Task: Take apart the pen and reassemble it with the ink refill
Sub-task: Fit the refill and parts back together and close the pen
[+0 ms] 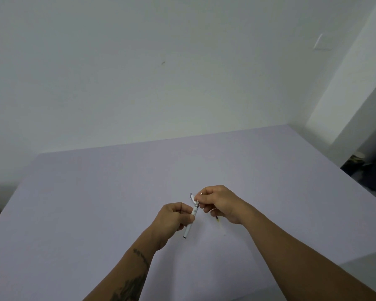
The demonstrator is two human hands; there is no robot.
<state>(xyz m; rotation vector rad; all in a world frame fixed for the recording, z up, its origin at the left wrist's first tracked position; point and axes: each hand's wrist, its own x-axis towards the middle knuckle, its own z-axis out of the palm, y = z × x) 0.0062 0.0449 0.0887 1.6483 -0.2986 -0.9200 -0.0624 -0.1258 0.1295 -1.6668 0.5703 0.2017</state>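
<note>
Above the middle of a pale lilac worktop (96, 203), two bare hands meet over a pen. The left hand (174, 216) has its fingers and thumb curled round the pen barrel (189, 227), a slim white tube that slants from a dark open end at its near, lower tip up and away to the right. A small faint print shows on the barrel just above the fingers. At its far end sits a short metallic grey collar (197, 204), and just behind it a pale cap-like end (191, 195) sticks up; whether that belongs to the barrel or is a separate piece cannot be told.

The right hand (220, 203) is closed in a pinch at the collar, fingertips touching the top of the barrel, with a small silvery tip (201, 193) showing above the forefinger. Below this hand's curled fingers a thin dark rod end (216, 218) pokes out toward the near side, with a yellowish mark on the worktop just beside it; it may be the ink refill, though it is too small to be sure.

A dark tattoo (137, 276) runs along the left forearm. Behind the worktop stands a plain white wall (139, 72).
</note>
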